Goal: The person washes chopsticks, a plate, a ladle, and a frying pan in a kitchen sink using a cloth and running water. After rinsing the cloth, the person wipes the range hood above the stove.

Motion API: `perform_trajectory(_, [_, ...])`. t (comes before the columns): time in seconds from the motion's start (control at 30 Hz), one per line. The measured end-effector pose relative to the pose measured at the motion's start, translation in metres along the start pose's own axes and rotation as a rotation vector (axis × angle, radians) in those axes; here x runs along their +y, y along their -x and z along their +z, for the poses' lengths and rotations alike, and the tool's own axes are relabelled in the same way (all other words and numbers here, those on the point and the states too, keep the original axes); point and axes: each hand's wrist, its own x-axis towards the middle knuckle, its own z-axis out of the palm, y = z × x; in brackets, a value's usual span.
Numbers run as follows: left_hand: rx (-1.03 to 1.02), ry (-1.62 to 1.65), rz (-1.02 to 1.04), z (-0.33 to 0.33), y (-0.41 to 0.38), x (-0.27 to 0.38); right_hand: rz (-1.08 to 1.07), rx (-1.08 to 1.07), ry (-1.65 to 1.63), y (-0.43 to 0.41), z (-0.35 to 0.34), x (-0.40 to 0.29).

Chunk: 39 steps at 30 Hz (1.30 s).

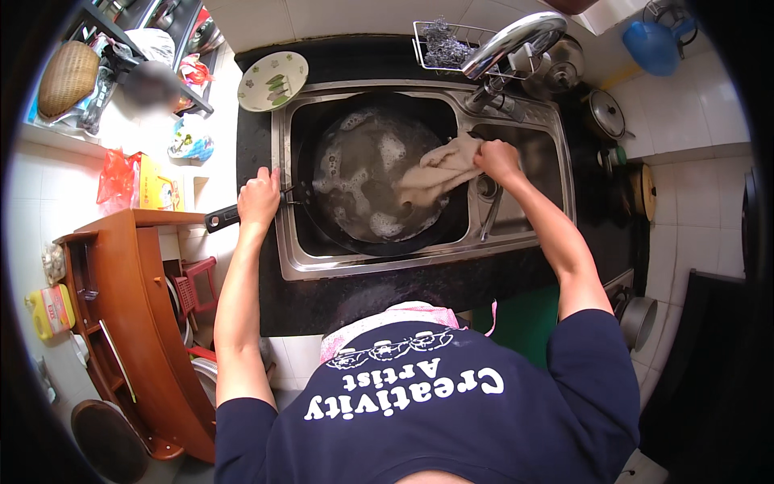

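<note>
A large dark wok (363, 236) rests over the left basin of a stainless steel sink (375, 266), holding cloudy water with patches of foam. My left hand (260, 198) grips the wok's black handle (221, 219), which sticks out past the sink's left rim. In my right hand (499, 162) is a bunched beige cloth (441, 172). Its lower end reaches into the water at the wok's right side, while the held end is above the divider between the basins.
A chrome faucet (496, 91) stands behind the right basin, beside a wire rack (447, 45). A patterned plate (273, 81) leans at the back left corner. Lidded pots, including one with a glass lid (606, 115), line the right. A wooden cabinet (133, 302) stands left.
</note>
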Motion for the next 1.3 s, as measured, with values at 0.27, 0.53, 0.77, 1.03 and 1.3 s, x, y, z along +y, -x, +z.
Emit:
perform_trajectory(0.27, [0.021,-0.061,0.021,0.001,-0.001,0.001,-0.023,0.284,-0.065,-0.046,0.050,-0.054])
perform_trajectory(0.53, [0.037,-0.055,0.042,-0.001,0.002,0.000,0.243,0.350,-0.434,-0.098,0.078,-0.126])
perform_trajectory(0.77, [0.022,0.012,0.027,-0.002,0.002,0.004,0.037,0.373,-0.634,-0.124,0.074,-0.192])
perform_trajectory(1.03, [0.013,0.008,0.012,-0.005,0.001,0.005,-0.313,0.255,-0.842,-0.104,0.064,-0.246])
perform_trajectory(1.3, [-0.007,0.011,-0.022,-0.006,0.002,0.006,-0.700,0.108,-0.992,-0.033,0.072,-0.288])
